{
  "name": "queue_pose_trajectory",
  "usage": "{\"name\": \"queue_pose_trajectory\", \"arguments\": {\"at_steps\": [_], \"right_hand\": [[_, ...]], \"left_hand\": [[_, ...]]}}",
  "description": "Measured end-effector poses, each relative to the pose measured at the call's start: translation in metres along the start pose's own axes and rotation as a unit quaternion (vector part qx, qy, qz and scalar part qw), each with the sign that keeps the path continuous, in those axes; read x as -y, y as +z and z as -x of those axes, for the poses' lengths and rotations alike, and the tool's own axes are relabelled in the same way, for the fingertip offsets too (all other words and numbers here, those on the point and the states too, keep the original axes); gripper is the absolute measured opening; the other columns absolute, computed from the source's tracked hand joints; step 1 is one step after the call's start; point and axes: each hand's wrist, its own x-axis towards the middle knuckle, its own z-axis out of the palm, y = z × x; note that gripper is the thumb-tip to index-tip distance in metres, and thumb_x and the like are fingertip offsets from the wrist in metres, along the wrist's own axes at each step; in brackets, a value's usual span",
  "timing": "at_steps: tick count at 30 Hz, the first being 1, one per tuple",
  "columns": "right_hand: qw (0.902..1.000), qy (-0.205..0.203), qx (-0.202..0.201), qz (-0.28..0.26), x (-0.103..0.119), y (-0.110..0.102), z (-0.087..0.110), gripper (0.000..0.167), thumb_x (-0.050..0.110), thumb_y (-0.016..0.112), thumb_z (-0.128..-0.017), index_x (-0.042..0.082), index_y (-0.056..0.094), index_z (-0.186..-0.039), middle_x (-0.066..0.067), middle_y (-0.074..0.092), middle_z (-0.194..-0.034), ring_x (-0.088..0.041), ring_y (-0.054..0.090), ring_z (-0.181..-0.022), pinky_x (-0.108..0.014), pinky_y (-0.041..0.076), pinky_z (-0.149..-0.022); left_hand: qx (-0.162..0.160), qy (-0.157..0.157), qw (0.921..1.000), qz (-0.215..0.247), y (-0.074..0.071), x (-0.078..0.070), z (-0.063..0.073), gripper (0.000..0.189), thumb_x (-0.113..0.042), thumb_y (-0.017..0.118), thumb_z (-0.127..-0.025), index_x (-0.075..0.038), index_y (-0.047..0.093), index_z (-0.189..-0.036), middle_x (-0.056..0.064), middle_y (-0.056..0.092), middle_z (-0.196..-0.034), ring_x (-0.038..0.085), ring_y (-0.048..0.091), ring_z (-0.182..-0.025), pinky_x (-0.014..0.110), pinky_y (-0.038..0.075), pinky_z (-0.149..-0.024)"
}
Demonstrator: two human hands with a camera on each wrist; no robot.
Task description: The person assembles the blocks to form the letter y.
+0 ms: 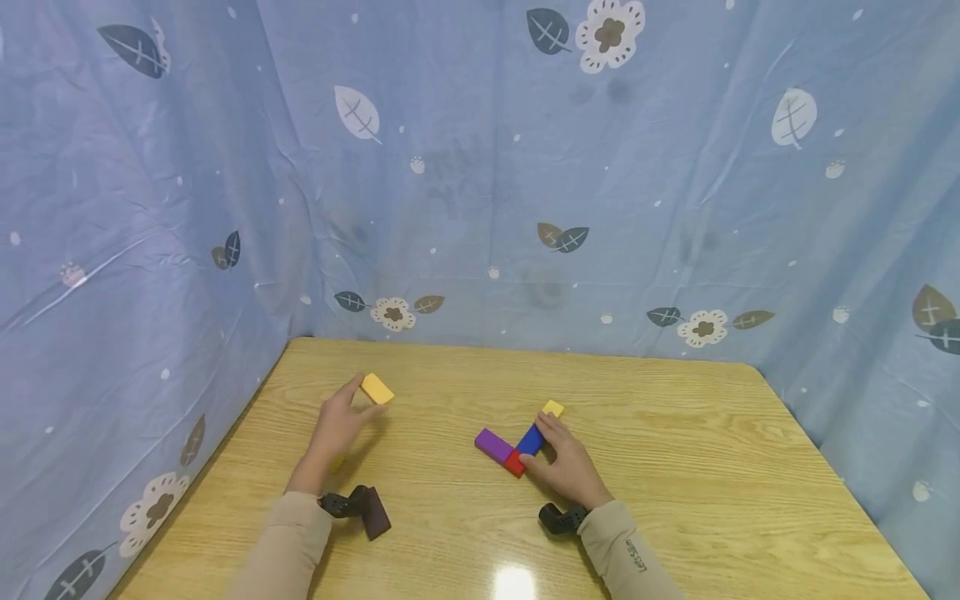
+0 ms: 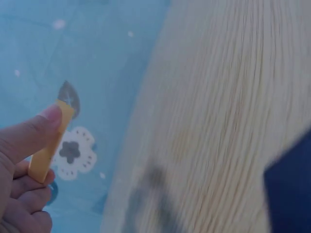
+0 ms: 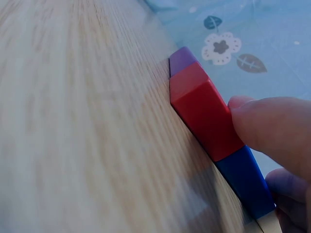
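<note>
In the head view my left hand [image 1: 336, 425], over the table's left part, pinches a yellow block [image 1: 377, 389] between thumb and fingers. The left wrist view shows the thumb laid along this yellow block [image 2: 46, 150], with fingers curled behind it. My right hand [image 1: 566, 467] rests at a joined row of blocks: its thumb touches the red block [image 3: 206, 114], and its fingers reach the blue block [image 1: 530, 441] near another yellow block [image 1: 553, 408]. A purple block [image 1: 494, 446] extends from the red one toward the left, forming a V shape.
A dark block [image 1: 376, 513] lies beside the left wrist camera [image 1: 347, 502]. Something yellow [image 1: 337, 462] shows partly from behind the left wrist. Blue patterned cloth [image 1: 480, 183] surrounds the wooden table [image 1: 675, 467] at the back and sides.
</note>
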Motion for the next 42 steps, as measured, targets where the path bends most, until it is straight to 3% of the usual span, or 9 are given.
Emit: {"name": "queue_pose_trajectory", "arguments": {"at_steps": [10, 17, 24, 34, 38, 39, 42], "right_hand": [[1.0, -0.003, -0.003, 0.001, 0.001, -0.001, 0.0, 0.074, 0.043, 0.067, -0.085, 0.0, 0.043, -0.141, -0.014, 0.038, -0.15, -0.032, 0.03, -0.141, -0.051, 0.03, -0.112], [1.0, -0.003, -0.005, -0.001, 0.001, -0.001, 0.0, 0.074, 0.043, 0.067, -0.085, 0.0, 0.043, -0.14, -0.015, 0.038, -0.149, -0.033, 0.031, -0.14, -0.051, 0.031, -0.112], [0.9999, -0.005, -0.008, -0.005, 0.002, 0.001, 0.002, 0.073, 0.042, 0.068, -0.085, 0.0, 0.044, -0.14, -0.015, 0.038, -0.149, -0.033, 0.031, -0.14, -0.051, 0.03, -0.112], [0.9999, 0.007, -0.005, -0.009, 0.001, 0.001, 0.002, 0.074, 0.042, 0.068, -0.085, 0.001, 0.043, -0.141, -0.014, 0.038, -0.15, -0.033, 0.03, -0.14, -0.051, 0.03, -0.113], [1.0, 0.005, -0.003, -0.006, 0.001, 0.0, 0.0, 0.074, 0.043, 0.067, -0.085, 0.001, 0.043, -0.141, -0.014, 0.037, -0.15, -0.032, 0.03, -0.141, -0.05, 0.029, -0.113], [1.0, 0.005, -0.003, -0.004, 0.001, 0.0, 0.0, 0.074, 0.044, 0.067, -0.085, 0.001, 0.043, -0.141, -0.014, 0.038, -0.15, -0.033, 0.03, -0.141, -0.05, 0.029, -0.113], [1.0, 0.003, -0.002, 0.002, 0.001, 0.001, -0.001, 0.075, 0.045, 0.066, -0.085, 0.001, 0.043, -0.141, -0.014, 0.038, -0.15, -0.032, 0.03, -0.141, -0.049, 0.03, -0.113]], "left_hand": [[-0.024, 0.025, 0.9992, 0.022, 0.015, -0.023, 0.006, 0.081, -0.035, 0.071, -0.084, -0.005, 0.031, -0.148, 0.018, 0.031, -0.152, 0.043, 0.033, -0.136, 0.053, 0.032, -0.11], [-0.014, 0.04, 0.9984, 0.038, 0.031, -0.035, 0.002, 0.082, -0.04, 0.071, -0.083, -0.008, 0.032, -0.148, 0.016, 0.032, -0.152, 0.042, 0.034, -0.136, 0.054, 0.035, -0.108], [-0.006, 0.025, 0.9982, 0.055, 0.053, -0.047, -0.001, 0.081, -0.034, 0.074, -0.081, -0.005, 0.035, -0.146, 0.017, 0.036, -0.15, 0.038, 0.033, -0.137, 0.052, 0.033, -0.11], [-0.014, 0.03, 0.9969, 0.071, 0.082, -0.065, 0.001, 0.079, -0.036, 0.074, -0.081, -0.004, 0.039, -0.144, 0.018, 0.04, -0.147, 0.04, 0.037, -0.135, 0.052, 0.036, -0.108], [-0.033, 0.024, 0.9962, 0.077, 0.096, -0.071, 0.004, 0.077, -0.035, 0.074, -0.081, -0.001, 0.041, -0.142, 0.021, 0.044, -0.143, 0.041, 0.05, -0.122, 0.05, 0.046, -0.1], [-0.038, 0.023, 0.996, 0.077, 0.099, -0.072, 0.005, 0.076, -0.034, 0.074, -0.081, 0.0, 0.041, -0.141, 0.022, 0.045, -0.142, 0.042, 0.056, -0.112, 0.049, 0.049, -0.094], [-0.05, 0.015, 0.9956, 0.078, 0.109, -0.075, 0.008, 0.074, -0.03, 0.075, -0.081, 0.002, 0.043, -0.139, 0.023, 0.047, -0.14, 0.042, 0.058, -0.101, 0.048, 0.051, -0.088]]}}
